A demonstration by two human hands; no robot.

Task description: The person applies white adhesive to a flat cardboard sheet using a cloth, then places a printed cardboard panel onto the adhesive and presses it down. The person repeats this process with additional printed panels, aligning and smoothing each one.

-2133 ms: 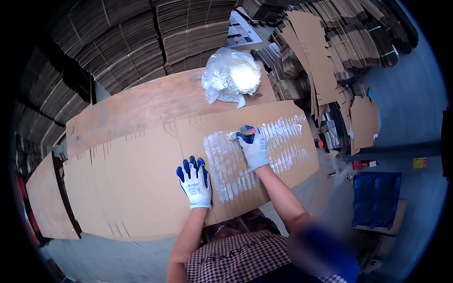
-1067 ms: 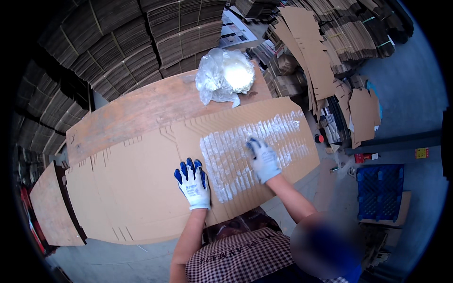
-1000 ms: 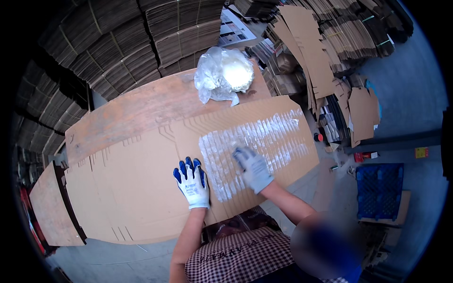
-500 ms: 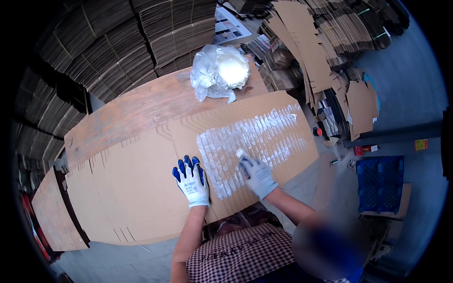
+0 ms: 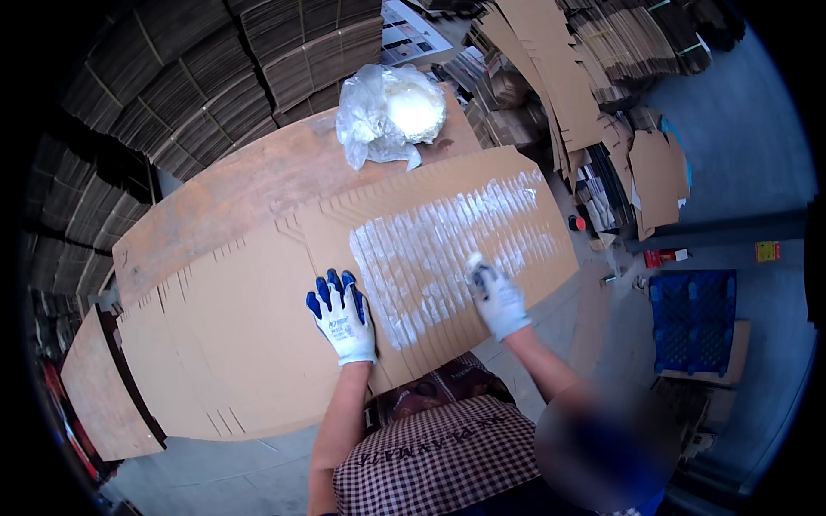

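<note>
My left hand [image 5: 342, 320], in a white glove with blue-coated fingers, lies flat with fingers spread on a row of overlapped cardboard sheets [image 5: 232, 344]. Just right of it begins a shiny whitish coating [image 5: 387, 275] across the staggered cardboard edges. Over the coated part, my right hand [image 5: 501, 305], gloved alike, is closed around a small white lump [image 5: 475, 258] that pokes out past the fingertips. Its exact kind cannot be made out. At the table's far side sits a crumpled clear plastic bag [image 5: 357, 120] with a round white mass [image 5: 415, 112] in it.
The cardboard lies on a wooden table [image 5: 206, 206]. Tall bundles of stacked cardboard [image 5: 189, 95] stand beyond it at the left. More cardboard pieces [image 5: 551, 69] lean at the far right. A blue plastic pallet [image 5: 693, 322] is on the right.
My right hand has moved right and slightly up across the coated edges with the white lump. My left hand stays flat on the cardboard. The whole view has shifted slightly.
</note>
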